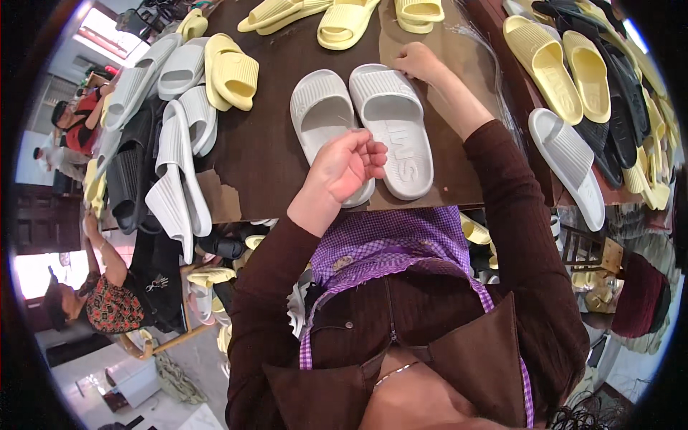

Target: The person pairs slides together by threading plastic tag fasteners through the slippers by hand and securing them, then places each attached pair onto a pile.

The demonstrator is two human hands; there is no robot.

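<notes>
A pair of light grey slide sandals lies side by side on the brown tabletop, toes pointing away from me. My left hand point(352, 163) is over the inner side of the left slide point(320, 107), palm turned up and fingers curled inward. Nothing shows in that palm. Part of the left slide's footbed is hidden under this hand and wrist. The right slide point(408, 154) shows raised lettering on its footbed. Just beyond its toe, my right hand point(418, 63) is closed low against the table, with its fingertips bent under; what they hold, if anything, is hidden.
Yellow slides point(344, 23) line the table's far edge. Grey, yellow and black slides crowd the left side, including a grey pair point(179, 175). More slides point(548, 68) pile up at the right. A person in a patterned top point(115, 308) works at the left.
</notes>
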